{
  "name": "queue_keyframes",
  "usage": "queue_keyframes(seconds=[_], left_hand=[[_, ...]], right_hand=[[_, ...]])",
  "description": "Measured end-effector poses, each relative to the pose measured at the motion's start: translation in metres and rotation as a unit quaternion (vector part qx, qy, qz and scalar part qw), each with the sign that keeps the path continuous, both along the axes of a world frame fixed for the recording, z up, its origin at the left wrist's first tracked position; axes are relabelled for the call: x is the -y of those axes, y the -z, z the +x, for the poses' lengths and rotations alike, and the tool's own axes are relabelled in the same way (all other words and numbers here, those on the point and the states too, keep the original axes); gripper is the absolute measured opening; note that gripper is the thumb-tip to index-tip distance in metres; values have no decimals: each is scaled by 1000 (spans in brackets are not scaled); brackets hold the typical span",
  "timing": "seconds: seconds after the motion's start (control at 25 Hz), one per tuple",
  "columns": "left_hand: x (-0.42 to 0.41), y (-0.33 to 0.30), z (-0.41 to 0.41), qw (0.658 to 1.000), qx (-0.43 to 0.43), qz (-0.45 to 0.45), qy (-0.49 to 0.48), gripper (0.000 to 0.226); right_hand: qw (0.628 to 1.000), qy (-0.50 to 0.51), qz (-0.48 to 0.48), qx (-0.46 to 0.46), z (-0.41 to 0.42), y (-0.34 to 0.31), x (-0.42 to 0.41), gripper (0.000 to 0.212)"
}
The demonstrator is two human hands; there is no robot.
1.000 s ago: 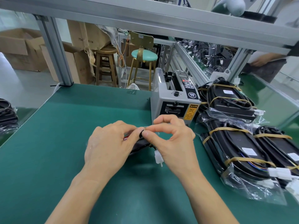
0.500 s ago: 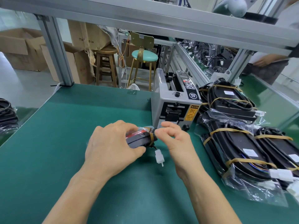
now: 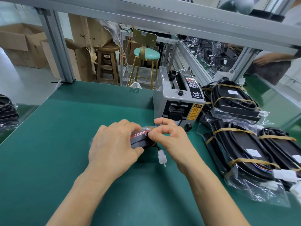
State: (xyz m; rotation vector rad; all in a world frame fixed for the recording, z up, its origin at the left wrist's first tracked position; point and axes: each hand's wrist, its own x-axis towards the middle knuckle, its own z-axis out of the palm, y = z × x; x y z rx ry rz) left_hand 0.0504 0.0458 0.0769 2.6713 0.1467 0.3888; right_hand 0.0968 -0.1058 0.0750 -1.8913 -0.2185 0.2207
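My left hand (image 3: pixel 112 149) grips a small black part (image 3: pixel 140 141) with a red stripe, wrapped in a clear plastic bag, just above the green table mat (image 3: pixel 57 144). My right hand (image 3: pixel 171 137) pinches the bag at the part's right end with thumb and forefinger. A short wire with a white connector (image 3: pixel 162 158) hangs from the part down to the mat. Most of the part is hidden under my left hand.
A grey tape dispenser machine (image 3: pixel 177 101) stands just behind my hands. Several bagged black units bound with rubber bands (image 3: pixel 244 144) lie stacked at the right. An aluminium post (image 3: pixel 57 46) rises at the far left corner. Stools and cardboard boxes stand beyond the table.
The part turned in my left hand, showing its red-striped side. My right fingers shifted along its right end and now pinch the bag there.
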Motion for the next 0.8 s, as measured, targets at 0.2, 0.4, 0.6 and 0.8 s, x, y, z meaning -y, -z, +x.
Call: queue_keyframes(seconds=[0.2, 0.4, 0.6, 0.8], left_hand=[[1, 0, 0, 1000, 7, 0, -5, 35], [1, 0, 0, 1000, 6, 0, -2, 33], [1, 0, 0, 1000, 11, -6, -5, 33], [3, 0, -1, 999, 33, -21, -2, 26]], right_hand=[[998, -52, -18, -4, 6, -8, 7, 30], [992, -66, -109, 27, 13, -10, 6, 23], [987, -72, -140, 30, 15, -10, 3, 27], [983, -75, -158, 47, 17, -9, 1, 22]])
